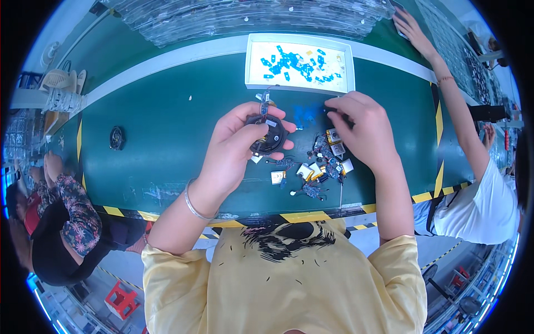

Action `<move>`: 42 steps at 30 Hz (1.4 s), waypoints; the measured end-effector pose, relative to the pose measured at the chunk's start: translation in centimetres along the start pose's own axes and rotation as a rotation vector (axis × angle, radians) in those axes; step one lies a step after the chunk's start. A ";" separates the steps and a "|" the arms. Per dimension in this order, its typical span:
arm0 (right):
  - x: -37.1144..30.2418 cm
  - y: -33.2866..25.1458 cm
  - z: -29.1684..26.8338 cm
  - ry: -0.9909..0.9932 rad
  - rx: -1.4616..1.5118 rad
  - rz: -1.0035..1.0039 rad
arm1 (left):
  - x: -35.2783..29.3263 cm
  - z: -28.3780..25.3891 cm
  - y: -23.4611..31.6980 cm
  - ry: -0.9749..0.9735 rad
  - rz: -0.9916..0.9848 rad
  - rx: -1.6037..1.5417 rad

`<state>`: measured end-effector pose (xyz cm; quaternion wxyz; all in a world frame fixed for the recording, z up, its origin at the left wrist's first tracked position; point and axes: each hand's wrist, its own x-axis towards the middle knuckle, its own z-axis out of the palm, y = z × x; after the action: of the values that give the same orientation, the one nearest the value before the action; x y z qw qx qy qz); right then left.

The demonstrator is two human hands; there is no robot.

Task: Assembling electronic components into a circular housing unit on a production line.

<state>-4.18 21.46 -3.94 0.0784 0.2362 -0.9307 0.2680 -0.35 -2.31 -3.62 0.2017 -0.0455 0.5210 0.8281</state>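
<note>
My left hand grips a round black plastic housing, with the thumb across its face. A small circuit board sticks up from the top of the housing. Over the table to the right, my right hand has its thumb and fingers pinched together near a small dark bit; whether it holds that bit is unclear. Between and below the hands lies a loose pile of small circuit boards with wires and silver battery cells. Small blue pieces are scattered between the hands.
A white tray with many blue pieces stands beyond my hands. Another round black part lies at the left. Clear plastic trays are stacked at the back. One person sits at the left; another person's arm reaches in at the right.
</note>
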 end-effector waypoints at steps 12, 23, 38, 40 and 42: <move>-0.2 -2.8 -0.8 -0.128 0.738 -0.010 | -0.8 1.1 -1.2 -0.283 -0.062 0.206; -4.3 14.2 -10.6 0.191 -0.252 0.721 | -0.6 0.6 -0.6 -0.223 0.490 1.277; -0.2 -1.7 0.7 -0.169 0.853 0.155 | -0.4 0.9 -1.2 -0.078 0.408 0.833; -0.6 -2.8 1.4 -0.238 1.108 0.242 | -0.5 1.2 -1.1 -0.042 0.253 0.625; -0.6 -3.2 1.6 -0.209 1.146 0.275 | -0.6 1.7 -1.3 -0.018 0.239 0.614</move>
<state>-2.17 18.46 -3.99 -0.1890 0.1432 -0.6627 0.7103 0.92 -0.50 -3.82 0.1119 0.0863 0.7463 0.6505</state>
